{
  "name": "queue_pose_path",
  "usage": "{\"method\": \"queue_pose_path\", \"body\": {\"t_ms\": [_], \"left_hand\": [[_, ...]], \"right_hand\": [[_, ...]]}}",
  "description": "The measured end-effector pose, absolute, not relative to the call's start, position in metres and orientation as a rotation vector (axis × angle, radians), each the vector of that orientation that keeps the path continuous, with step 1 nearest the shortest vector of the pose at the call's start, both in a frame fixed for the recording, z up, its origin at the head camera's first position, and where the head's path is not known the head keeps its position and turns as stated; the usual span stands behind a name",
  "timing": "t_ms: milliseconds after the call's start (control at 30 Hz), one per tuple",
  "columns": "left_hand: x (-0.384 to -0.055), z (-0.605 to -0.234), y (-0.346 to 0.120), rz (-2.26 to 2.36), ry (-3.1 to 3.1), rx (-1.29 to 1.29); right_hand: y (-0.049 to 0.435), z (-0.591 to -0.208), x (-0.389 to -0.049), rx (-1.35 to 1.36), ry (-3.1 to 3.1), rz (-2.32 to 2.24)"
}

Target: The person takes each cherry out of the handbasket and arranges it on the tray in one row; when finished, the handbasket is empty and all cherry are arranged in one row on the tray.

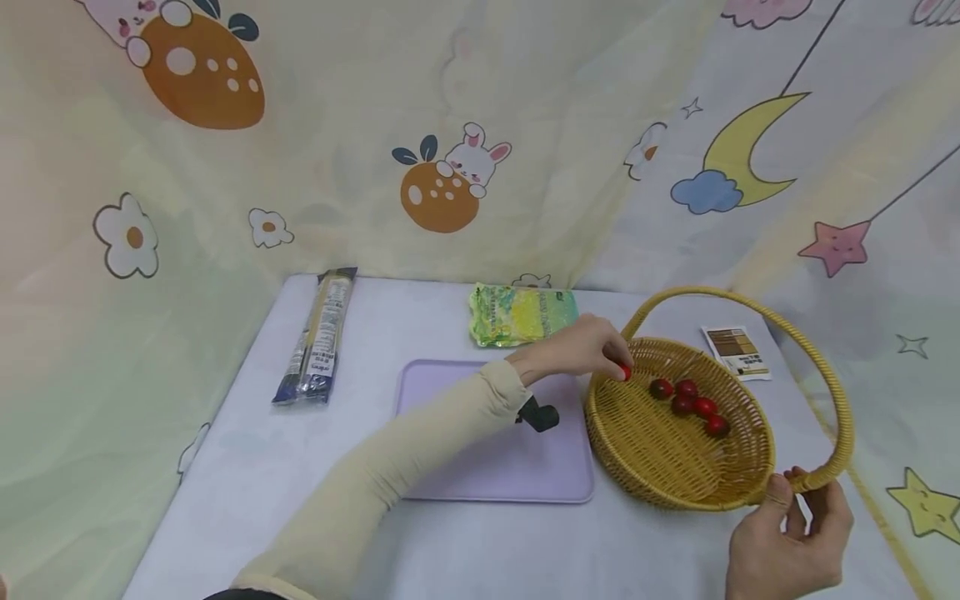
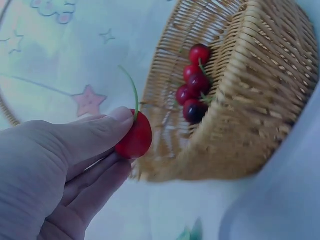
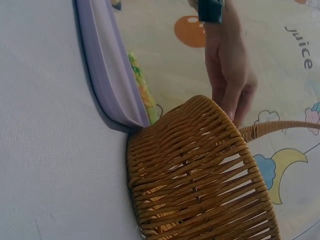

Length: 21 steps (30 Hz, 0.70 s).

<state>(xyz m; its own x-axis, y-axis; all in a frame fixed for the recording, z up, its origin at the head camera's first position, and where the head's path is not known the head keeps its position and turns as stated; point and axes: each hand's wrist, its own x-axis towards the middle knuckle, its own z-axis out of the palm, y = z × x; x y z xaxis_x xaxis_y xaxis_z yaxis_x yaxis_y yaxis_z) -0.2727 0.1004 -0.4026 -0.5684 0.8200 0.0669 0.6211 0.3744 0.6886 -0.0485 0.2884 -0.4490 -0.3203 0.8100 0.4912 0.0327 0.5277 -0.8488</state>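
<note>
My left hand [image 1: 573,346] is over the left side of a wicker basket [image 1: 652,467], with a red cherry [image 2: 136,136] pinched between thumb and fingers. Its thin green stem [image 2: 131,85] sticks up in the left wrist view. Several dark red cherries [image 1: 684,406] lie together on the basket floor. At the basket's near right, my right hand [image 1: 787,546] grips the rim where the arched handle [image 1: 843,417] joins it. The right wrist view shows the basket's woven side [image 3: 200,175] close up and the left hand beyond, while the right hand's fingers are outside that view.
A pale purple tray [image 1: 517,479] lies left of the basket, partly under the left forearm. Behind it is a green and yellow packet [image 1: 517,315]. A long blue-ended package [image 1: 318,342] lies at the far left, and a small brown and white sachet [image 1: 737,352] behind the basket.
</note>
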Motion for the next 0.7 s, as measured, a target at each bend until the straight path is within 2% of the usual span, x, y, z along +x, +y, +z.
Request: {"method": "queue_pose_path", "body": {"t_ms": [400, 700], "left_hand": [[-0.253, -0.408, -0.006, 1.122, 2.393, 1.097], [-0.229, -0.420, -0.070, 1.129, 2.513, 0.991]], "right_hand": [[0.283, -0.443, -0.048, -0.803, -1.719, 0.960], [0.285, -0.445, -0.048, -0.751, -1.717, 0.957]]}}
